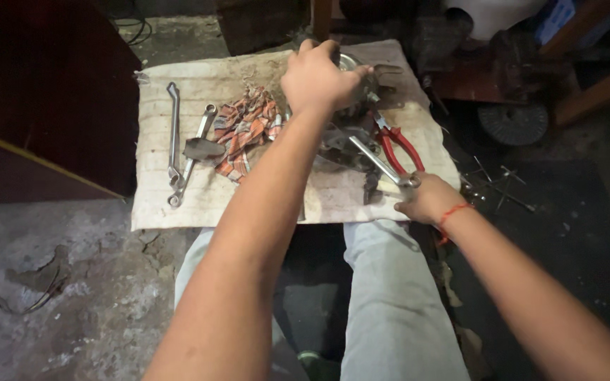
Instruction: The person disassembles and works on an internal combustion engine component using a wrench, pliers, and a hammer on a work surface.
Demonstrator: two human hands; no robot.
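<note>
A big dirty white cloth [178, 204] lies on the floor [51, 282] with tools on it. The left hand [317, 77] curls tight around a grey metal part [353, 99] at the far edge of the cloth, and the right hand [428, 201] grips a long silver wrench [379, 164] at the near edge. Red pliers [398, 144] lie just beside the wrench, and a checked rag [245, 130] lies in the middle.
</note>
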